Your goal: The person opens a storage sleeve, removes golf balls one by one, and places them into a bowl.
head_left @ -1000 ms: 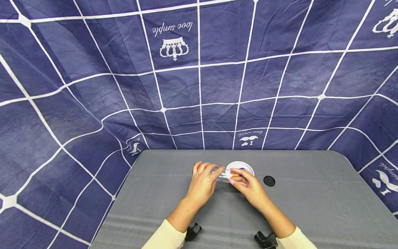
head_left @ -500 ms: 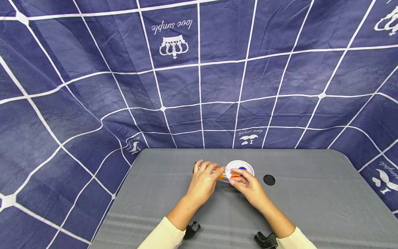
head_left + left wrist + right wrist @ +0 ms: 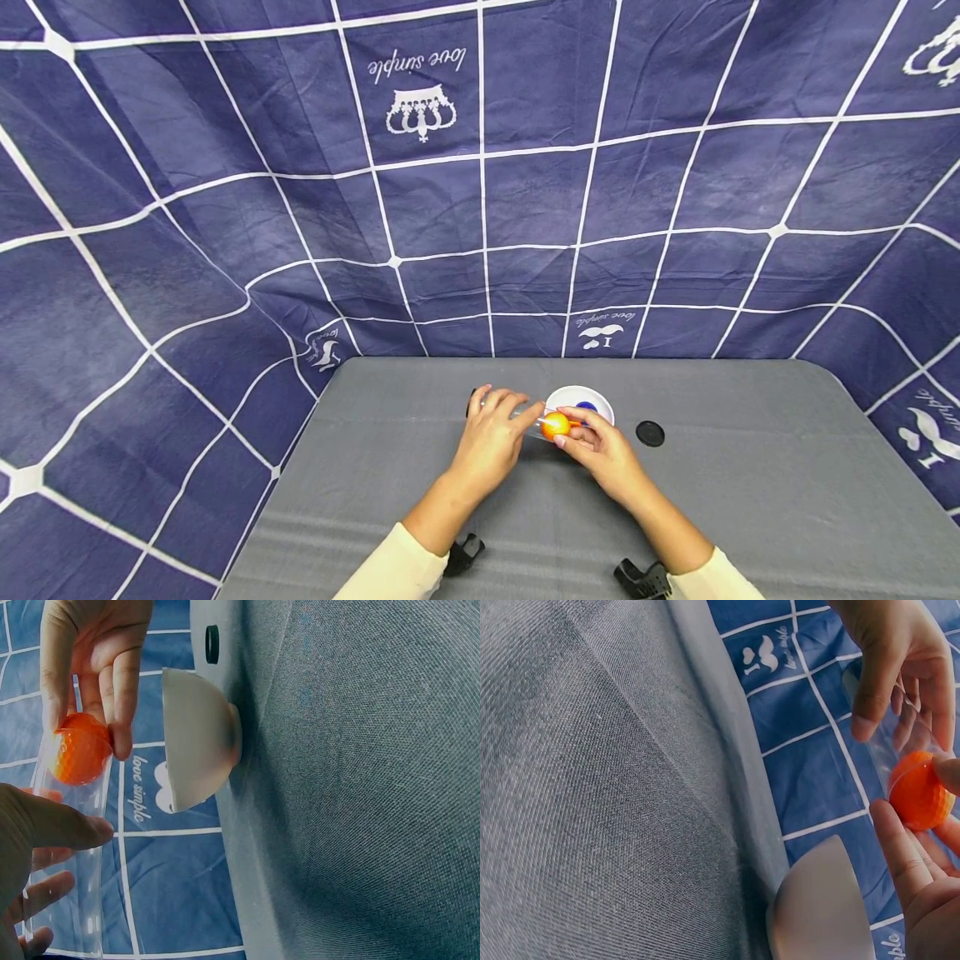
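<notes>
My left hand (image 3: 487,437) grips a clear plastic tube (image 3: 86,885) held tilted above the table, thumb on one side and fingers on the other. A dimpled orange ball (image 3: 921,791), like a golf ball, sits at the tube's mouth, partly out of it. The thumb and fingertips of my right hand (image 3: 603,454) lie on either side of the ball at that mouth. Just behind the hands stands a white bowl (image 3: 196,742); a blue thing (image 3: 586,407) shows in it, and something orange appears beside the right fingers. The tube's far end is mostly hidden by the left hand.
A round black lid (image 3: 650,433) lies on the grey table (image 3: 735,500), right of the bowl. Black wrist mounts (image 3: 641,577) sit at both forearms. Blue cloth (image 3: 525,200) with white lines hangs behind and at the sides.
The orange ball has slid along the tube, from beneath the left hand to the mouth by the right fingers. Both hands have stayed nearly where they were.
</notes>
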Tool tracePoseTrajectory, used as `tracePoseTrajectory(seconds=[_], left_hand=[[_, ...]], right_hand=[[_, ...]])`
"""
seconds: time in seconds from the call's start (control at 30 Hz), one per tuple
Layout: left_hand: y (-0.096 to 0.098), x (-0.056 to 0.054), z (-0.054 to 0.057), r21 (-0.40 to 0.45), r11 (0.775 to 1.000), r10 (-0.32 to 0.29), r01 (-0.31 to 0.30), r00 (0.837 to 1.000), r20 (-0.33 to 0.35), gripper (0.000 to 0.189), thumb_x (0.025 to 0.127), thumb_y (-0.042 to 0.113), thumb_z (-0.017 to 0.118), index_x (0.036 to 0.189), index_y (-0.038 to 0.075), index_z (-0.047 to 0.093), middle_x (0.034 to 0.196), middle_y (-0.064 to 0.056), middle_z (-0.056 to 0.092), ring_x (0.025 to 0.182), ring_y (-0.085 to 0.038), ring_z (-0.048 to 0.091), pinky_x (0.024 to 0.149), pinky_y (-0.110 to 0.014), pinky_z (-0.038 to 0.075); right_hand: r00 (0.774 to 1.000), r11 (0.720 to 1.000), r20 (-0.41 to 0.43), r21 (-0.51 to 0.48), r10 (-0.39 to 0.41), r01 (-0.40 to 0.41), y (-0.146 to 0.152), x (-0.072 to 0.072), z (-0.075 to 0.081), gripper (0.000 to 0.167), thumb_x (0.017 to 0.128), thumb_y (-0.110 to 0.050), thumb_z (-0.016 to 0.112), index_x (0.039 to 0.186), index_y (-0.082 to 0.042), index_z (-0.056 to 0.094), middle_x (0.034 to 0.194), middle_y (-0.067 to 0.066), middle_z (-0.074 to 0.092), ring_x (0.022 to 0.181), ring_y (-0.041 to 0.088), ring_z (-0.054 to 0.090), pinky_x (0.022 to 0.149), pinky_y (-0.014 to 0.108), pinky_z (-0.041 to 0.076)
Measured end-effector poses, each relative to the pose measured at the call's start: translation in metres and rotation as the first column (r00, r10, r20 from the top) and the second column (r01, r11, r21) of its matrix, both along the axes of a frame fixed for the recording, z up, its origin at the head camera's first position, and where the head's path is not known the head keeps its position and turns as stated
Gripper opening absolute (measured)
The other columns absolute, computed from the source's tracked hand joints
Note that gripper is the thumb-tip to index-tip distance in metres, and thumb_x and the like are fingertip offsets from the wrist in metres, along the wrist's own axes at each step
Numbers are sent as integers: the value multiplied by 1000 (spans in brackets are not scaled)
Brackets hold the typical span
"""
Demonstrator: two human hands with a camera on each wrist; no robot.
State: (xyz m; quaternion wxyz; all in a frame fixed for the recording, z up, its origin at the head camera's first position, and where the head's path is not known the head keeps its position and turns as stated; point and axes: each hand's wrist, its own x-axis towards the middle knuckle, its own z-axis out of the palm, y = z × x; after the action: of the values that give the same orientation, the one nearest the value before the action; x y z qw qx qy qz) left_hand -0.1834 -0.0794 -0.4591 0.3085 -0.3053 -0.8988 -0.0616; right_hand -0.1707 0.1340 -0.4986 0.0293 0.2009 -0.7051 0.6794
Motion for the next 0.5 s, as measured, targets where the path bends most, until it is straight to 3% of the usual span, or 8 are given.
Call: tracePoseTrajectory(seconds=[0.27, 0.5], left_hand=[[-1, 3, 0, 45, 999, 4, -8, 997, 75, 61, 73, 7, 83, 127, 31, 68, 119, 5, 68, 116, -19, 62, 109, -52, 39], [0, 3, 0, 80, 997, 4, -11, 997, 83, 57, 75, 11, 83, 127, 29, 69, 118, 4, 69, 115, -20, 62, 107, -52, 41]], right_hand=[[1000, 1000, -31, -14, 2, -3, 0, 1, 4, 45, 92, 3, 68, 133, 11, 54, 114, -6, 64, 94, -2, 69, 82, 16, 57], [999, 1000, -47, -11, -15, 14, 1, 1, 8, 43, 91, 4, 68, 131, 12, 55, 111, -7, 65, 91, -3, 68, 81, 16, 57]])
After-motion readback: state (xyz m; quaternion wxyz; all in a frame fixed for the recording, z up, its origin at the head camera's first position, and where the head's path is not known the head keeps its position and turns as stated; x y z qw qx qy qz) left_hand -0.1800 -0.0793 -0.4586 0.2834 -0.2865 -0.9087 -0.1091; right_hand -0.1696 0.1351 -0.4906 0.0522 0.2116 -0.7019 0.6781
